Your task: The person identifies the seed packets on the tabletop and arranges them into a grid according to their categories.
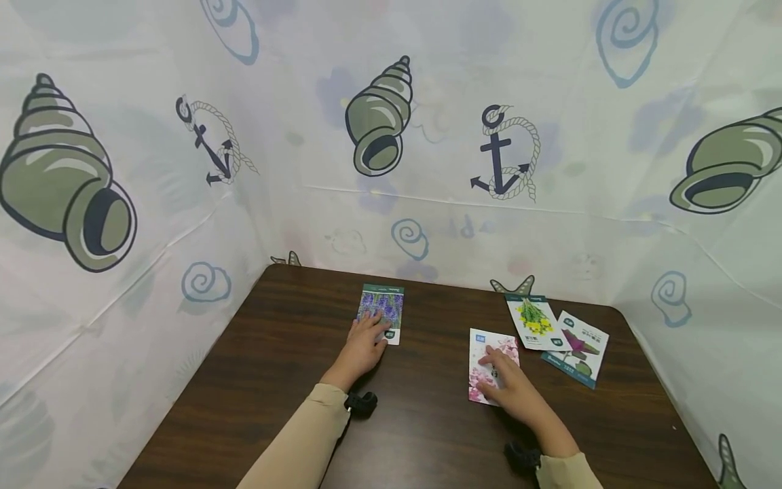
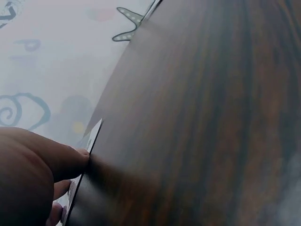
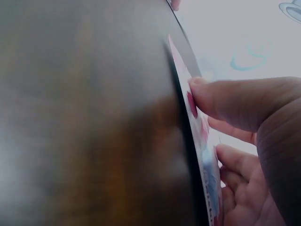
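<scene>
My left hand (image 1: 363, 345) rests its fingertips on a flat seed packet with purple flowers (image 1: 392, 301), which lies near the far edge of the table. In the left wrist view the thumb touches that packet (image 2: 95, 134) close to its edge. To the right, the fingers of my right hand (image 1: 516, 390) are spread over a white packet with pink blossoms (image 1: 478, 348), partly covering it. The right wrist view has the thumb and fingertips against the face of this pink packet (image 3: 202, 136), a dark shadow running along its edge.
Beyond the right hand lies a packet with yellow flowers (image 1: 533, 319), its corner overlapping another packet with a magenta picture and green band (image 1: 589, 339). The brown wooden table (image 1: 421, 435) is enclosed by a pale cloth (image 1: 293, 136) printed with shells and anchors.
</scene>
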Demonstrator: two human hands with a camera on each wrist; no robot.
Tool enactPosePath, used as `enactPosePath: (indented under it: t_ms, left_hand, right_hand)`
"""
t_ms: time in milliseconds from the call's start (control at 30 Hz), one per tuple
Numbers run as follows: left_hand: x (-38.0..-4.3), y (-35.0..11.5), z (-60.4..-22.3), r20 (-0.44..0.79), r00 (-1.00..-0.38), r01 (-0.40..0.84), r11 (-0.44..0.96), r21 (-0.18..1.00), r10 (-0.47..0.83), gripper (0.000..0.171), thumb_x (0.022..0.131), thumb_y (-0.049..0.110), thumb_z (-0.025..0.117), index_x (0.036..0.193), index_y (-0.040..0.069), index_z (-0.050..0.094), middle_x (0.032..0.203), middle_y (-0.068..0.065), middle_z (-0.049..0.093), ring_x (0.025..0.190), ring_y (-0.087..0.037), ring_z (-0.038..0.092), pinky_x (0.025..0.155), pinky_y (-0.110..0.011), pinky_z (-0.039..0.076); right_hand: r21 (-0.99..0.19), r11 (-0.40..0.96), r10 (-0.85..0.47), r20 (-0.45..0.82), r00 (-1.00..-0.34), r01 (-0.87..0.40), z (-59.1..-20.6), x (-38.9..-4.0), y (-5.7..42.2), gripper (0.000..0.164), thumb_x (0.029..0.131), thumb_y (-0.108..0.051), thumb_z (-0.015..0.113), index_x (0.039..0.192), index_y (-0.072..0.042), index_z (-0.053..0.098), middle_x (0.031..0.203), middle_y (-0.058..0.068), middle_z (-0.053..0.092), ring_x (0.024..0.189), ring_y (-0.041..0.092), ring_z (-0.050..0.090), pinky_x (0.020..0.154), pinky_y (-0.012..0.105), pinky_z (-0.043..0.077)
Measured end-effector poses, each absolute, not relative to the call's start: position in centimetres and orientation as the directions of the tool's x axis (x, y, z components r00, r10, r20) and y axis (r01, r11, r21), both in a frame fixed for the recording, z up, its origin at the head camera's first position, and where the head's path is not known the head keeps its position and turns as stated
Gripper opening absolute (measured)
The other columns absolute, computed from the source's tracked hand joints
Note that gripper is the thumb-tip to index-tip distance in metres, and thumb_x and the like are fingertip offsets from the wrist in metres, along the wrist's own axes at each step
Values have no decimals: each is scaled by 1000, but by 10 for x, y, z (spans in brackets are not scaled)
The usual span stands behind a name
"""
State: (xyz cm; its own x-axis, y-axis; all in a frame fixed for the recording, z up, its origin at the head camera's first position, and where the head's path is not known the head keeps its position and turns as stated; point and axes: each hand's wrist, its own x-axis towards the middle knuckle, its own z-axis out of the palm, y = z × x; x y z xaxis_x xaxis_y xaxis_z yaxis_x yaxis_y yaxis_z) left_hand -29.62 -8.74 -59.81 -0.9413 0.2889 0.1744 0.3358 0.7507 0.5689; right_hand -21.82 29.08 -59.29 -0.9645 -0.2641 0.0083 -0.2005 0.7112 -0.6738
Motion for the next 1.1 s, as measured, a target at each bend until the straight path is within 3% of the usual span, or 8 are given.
enactPosePath:
  t_ms: [267, 500, 867, 1100]
  left_hand:
    - [-295, -87, -598, 182, -940, 340, 756, 560, 288, 43, 108, 15, 67, 150, 8, 67, 172, -21, 44, 165, -48, 30, 133, -71, 20]
    - [-296, -87, -601, 185, -939, 341, 722, 602, 290, 41, 108, 16, 67, 148, 8, 68, 172, -21, 44, 165, -49, 28, 135, -69, 14]
    - [-296, -85, -598, 183, -937, 347, 723, 597, 298, 45, 107, 19, 70, 150, 7, 66, 172, -22, 43, 166, -48, 27, 135, -68, 18]
    - [-295, -86, -599, 174, -938, 343, 729, 592, 300, 45, 107, 20, 71, 151, 9, 66, 172, -21, 43, 166, -47, 27, 135, -67, 18]
  right_hand:
    - [-714, 688, -253, -66, -965, -131, -589, -245, 282, 48, 100, -30, 82, 138, -15, 58, 179, 17, 33, 167, 46, 25, 133, 68, 21]
    - [-718, 684, -261, -70, -963, -133, -587, -258, 275, 47, 100, -29, 80, 138, -14, 58, 179, 18, 32, 167, 46, 25, 134, 67, 21]
    - [-709, 690, -262, -56, -964, -146, -585, -271, 265, 49, 101, -31, 79, 142, -13, 59, 179, 17, 33, 167, 45, 26, 134, 67, 21]
    - [-719, 684, -243, -61, -968, -126, -589, -280, 258, 36, 103, -33, 76, 133, -15, 69, 179, 9, 34, 170, 41, 19, 135, 66, 17]
